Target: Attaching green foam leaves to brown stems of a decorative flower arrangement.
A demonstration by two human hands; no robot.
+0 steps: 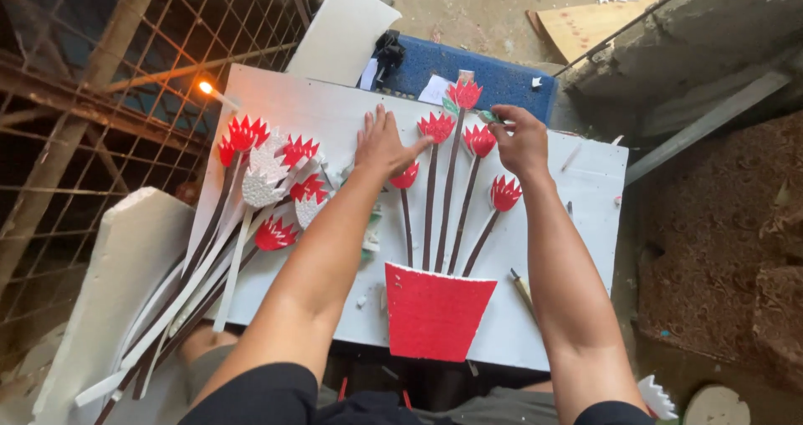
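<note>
A white foam board [577, 182] lies before me with a red pot shape [435, 312] at its near edge. Several red flower cut-outs on dark stems [452, 199] rise from the pot. My left hand [383, 143] rests flat on the board, fingers spread, its fingertips touching a red flower head [437, 127]. My right hand [520, 140] pinches a small green piece [488, 116] next to the topmost red flower [464, 94].
A loose pile of red and white flowers on stems [251, 199] lies on the board's left. A white foam slab [125, 258] leans at the left. A blue surface [493, 78] and a wire fence [167, 40] lie beyond. A pencil [523, 287] rests by the pot.
</note>
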